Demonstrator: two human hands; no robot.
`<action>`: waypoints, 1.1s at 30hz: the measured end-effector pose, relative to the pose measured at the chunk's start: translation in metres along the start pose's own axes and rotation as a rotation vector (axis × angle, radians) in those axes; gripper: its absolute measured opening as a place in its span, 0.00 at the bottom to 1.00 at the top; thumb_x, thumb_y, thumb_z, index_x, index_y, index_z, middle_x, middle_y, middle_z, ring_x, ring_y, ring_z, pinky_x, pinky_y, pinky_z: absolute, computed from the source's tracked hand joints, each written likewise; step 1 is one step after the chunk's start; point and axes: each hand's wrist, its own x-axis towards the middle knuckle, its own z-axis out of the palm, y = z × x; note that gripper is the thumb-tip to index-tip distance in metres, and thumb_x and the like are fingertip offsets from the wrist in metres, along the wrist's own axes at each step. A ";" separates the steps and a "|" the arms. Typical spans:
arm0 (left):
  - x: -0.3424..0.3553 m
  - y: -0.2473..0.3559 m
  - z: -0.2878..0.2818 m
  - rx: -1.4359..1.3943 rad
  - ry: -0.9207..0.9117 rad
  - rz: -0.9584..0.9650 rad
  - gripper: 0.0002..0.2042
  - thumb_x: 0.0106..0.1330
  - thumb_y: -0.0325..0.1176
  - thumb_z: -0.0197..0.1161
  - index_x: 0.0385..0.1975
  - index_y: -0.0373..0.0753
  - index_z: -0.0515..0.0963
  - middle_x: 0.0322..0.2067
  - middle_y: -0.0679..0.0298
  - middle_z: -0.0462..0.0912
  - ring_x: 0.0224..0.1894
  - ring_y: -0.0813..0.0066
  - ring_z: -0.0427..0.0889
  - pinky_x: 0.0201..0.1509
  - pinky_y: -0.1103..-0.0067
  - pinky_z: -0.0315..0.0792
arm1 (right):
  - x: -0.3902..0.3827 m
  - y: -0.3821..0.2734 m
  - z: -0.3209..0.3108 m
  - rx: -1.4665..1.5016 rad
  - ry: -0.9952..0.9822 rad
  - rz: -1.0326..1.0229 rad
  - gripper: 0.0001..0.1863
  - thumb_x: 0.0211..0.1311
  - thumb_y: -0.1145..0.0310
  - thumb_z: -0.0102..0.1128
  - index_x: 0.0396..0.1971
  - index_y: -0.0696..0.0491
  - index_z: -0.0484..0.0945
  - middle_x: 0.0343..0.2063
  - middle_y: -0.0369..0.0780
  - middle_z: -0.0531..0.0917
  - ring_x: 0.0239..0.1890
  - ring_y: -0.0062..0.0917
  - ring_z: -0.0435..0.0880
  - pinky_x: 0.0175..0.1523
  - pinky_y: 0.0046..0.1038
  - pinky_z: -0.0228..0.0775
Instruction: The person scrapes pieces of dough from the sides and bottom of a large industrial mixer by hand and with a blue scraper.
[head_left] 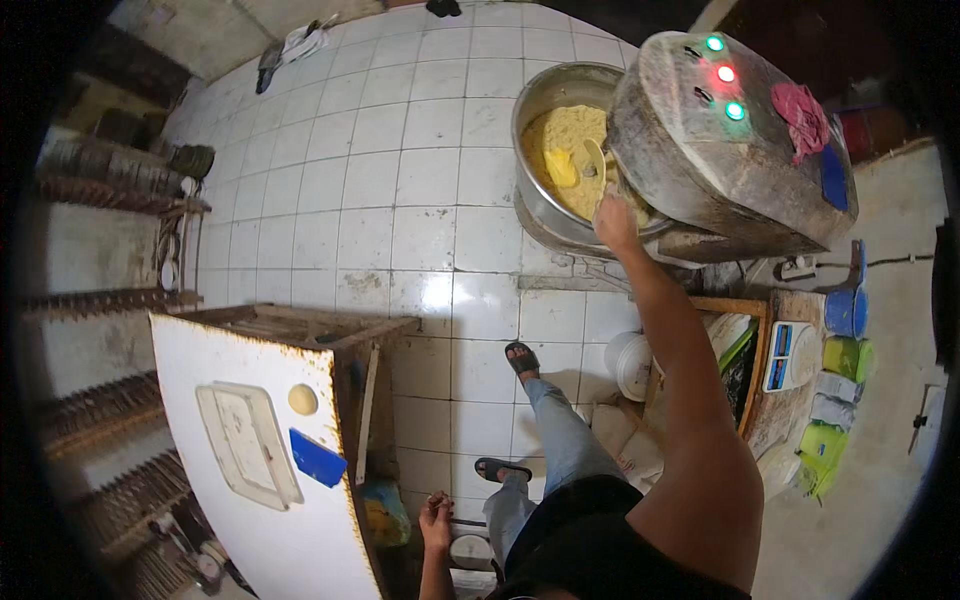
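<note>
My right arm reaches forward to a big metal mixing bowl (524, 185). Over its near rim, my right hand (616, 218) has its fingers curled inward; what they hold, if anything, is hidden. Beside the fingers, a pale curved piece (597, 158), perhaps a scoop or part of the mixer, stands in the crumbly yellowish mix (575, 126). A bright yellow lump (562, 168) lies on this mix. The floury mixer head (690, 130) covers the bowl's right side. My left hand (436, 515) hangs low beside the white table, loosely curled, with nothing visible in it.
At left, the rusty-edged white table (230, 350) carries a clear plastic tray (250, 445), a pale dough ball (302, 400) and a blue scraper (318, 458). A white bucket (629, 365) and a wooden cabinet (755, 370) stand right. A pink cloth (800, 120) lies on the mixer.
</note>
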 end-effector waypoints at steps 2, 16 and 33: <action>0.009 0.000 -0.009 0.093 -0.038 -0.024 0.15 0.68 0.34 0.62 0.51 0.34 0.75 0.40 0.65 0.80 0.41 0.77 0.79 0.43 0.78 0.73 | -0.003 0.011 0.010 0.110 0.016 0.062 0.14 0.60 0.69 0.56 0.42 0.62 0.72 0.31 0.56 0.82 0.37 0.55 0.82 0.43 0.50 0.74; 0.170 0.078 0.026 0.299 -0.271 0.125 0.15 0.69 0.40 0.63 0.45 0.37 0.73 0.39 0.63 0.80 0.42 0.67 0.82 0.42 0.68 0.75 | -0.337 0.070 -0.106 0.393 0.260 0.439 0.14 0.62 0.70 0.52 0.44 0.62 0.77 0.39 0.57 0.80 0.44 0.54 0.77 0.50 0.48 0.69; 0.176 0.088 -0.021 0.533 -0.440 0.200 0.13 0.69 0.41 0.61 0.39 0.36 0.75 0.26 0.70 0.75 0.26 0.80 0.74 0.29 0.79 0.70 | -0.541 0.133 -0.098 1.124 1.075 1.218 0.11 0.67 0.69 0.55 0.39 0.59 0.82 0.26 0.36 0.80 0.25 0.22 0.76 0.31 0.28 0.69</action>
